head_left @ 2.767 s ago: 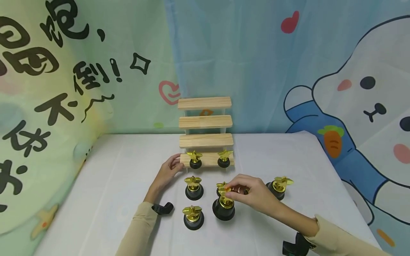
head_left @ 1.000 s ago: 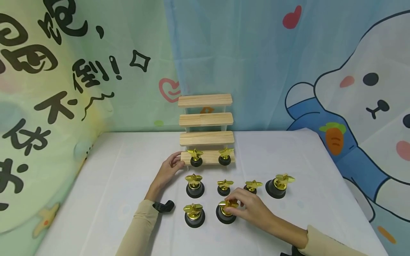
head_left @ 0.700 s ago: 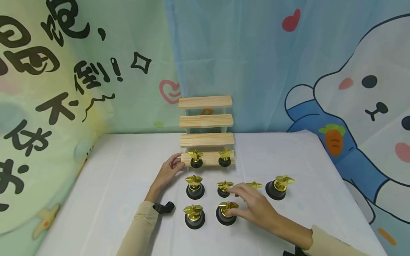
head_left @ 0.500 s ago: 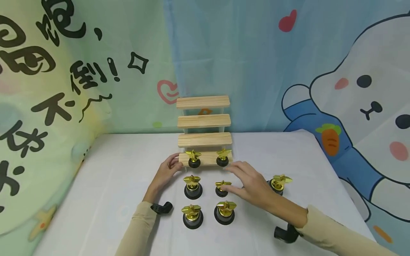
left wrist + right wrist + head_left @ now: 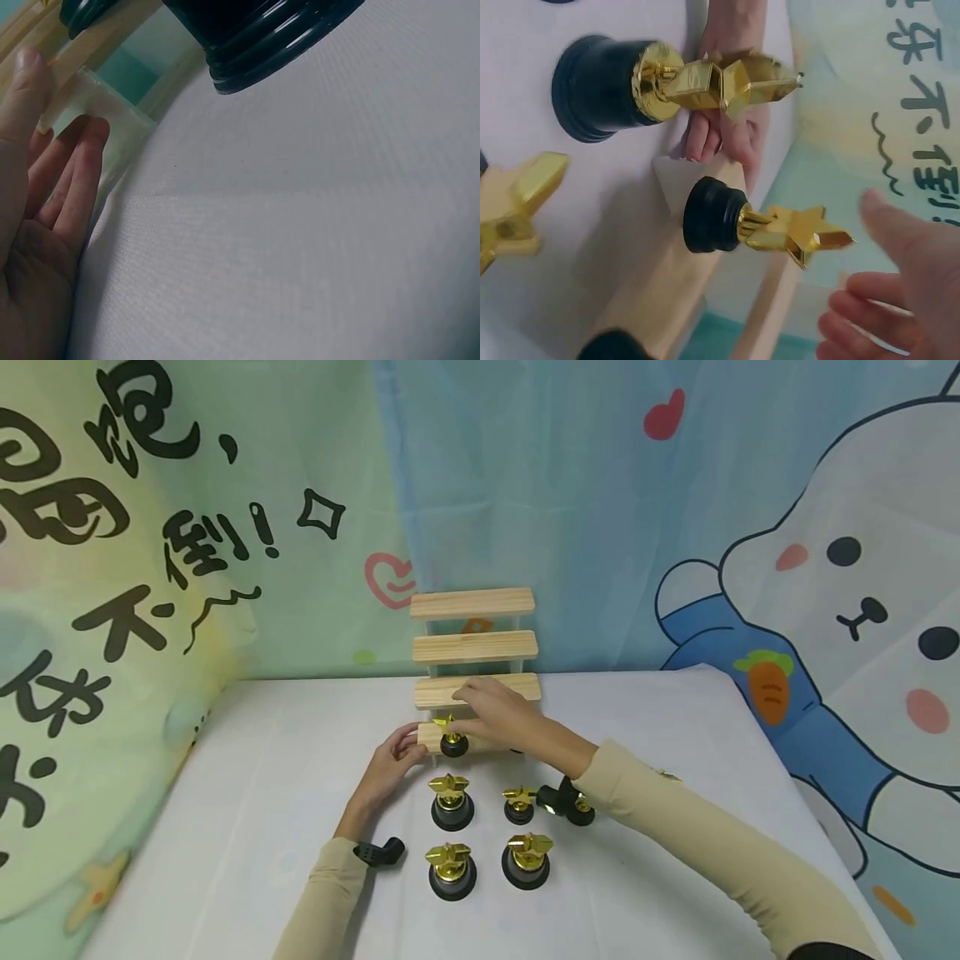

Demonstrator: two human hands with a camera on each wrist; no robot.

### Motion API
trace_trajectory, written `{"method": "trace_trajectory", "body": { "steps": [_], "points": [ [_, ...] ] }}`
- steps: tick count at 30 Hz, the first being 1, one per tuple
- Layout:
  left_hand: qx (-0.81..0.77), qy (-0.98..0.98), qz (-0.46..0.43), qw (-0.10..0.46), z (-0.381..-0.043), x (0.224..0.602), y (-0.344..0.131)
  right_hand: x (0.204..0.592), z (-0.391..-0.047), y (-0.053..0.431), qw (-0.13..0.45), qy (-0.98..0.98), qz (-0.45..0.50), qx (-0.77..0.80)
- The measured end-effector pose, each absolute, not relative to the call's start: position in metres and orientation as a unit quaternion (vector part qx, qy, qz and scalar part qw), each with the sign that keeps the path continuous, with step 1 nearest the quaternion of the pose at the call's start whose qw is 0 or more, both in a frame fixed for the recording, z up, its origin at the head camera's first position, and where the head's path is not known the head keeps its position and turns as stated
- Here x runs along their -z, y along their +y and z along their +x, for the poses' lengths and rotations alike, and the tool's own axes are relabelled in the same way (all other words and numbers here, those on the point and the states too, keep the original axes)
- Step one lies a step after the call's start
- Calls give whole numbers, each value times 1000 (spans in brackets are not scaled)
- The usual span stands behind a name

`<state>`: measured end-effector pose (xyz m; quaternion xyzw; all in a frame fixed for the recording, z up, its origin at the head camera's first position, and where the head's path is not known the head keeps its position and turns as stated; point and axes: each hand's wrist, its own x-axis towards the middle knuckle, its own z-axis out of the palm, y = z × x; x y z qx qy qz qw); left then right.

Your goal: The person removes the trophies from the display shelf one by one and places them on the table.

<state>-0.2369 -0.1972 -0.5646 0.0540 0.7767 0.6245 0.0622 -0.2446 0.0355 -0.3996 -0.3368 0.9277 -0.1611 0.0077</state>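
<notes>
My left hand grips the left end of the lowest board of a four-step wooden display rack. In the left wrist view its thumb lies at the board's edge, with fingers against the translucent side panel. My right hand hovers over that board, thumb and fingers apart around a small gold star trophy on a black base. In the right wrist view a gap shows between the fingers and the star. A second small trophy on the board is mostly hidden behind my right hand.
Larger star trophies stand on the white tablecloth before the rack, two of them in the front row. Small trophies stand to the right, one partly behind the right wrist camera. My right sleeve covers most of another trophy.
My right hand set a large trophy down in the front row and let go of it. It then moved up and left to the rack's lowest board. My left hand stayed put.
</notes>
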Motion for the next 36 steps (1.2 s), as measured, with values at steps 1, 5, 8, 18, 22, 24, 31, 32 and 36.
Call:
{"method": "trace_trajectory", "body": {
  "steps": [1, 5, 8, 18, 22, 24, 31, 32, 36],
  "points": [
    [-623, 778, 55, 60, -237, 565, -196, 402, -247, 33, 24, 929, -334, 156],
    [-625, 776, 60, 59, -236, 567, -193, 412, -252, 27, 48, 931, -328, 152],
    [-627, 774, 60, 61, -236, 567, -193, 419, -253, 26, 50, 930, -323, 170],
    [-625, 775, 65, 67, -234, 569, -191, 420, -247, 35, 38, 910, -314, 270],
    [-629, 772, 64, 66, -233, 570, -191, 408, -240, 46, 48, 891, -306, 333],
    [-630, 771, 61, 62, -233, 571, -191, 401, -235, 53, 57, 883, -298, 357],
    [-613, 786, 50, 65, -235, 569, -193, 383, -209, 88, 91, 872, -260, 404],
    [-610, 788, 48, 67, -235, 568, -194, 382, -205, 94, 91, 872, -257, 407],
    [-602, 795, 40, 68, -234, 565, -196, 381, -190, 117, 92, 871, -249, 413]
  ]
}}
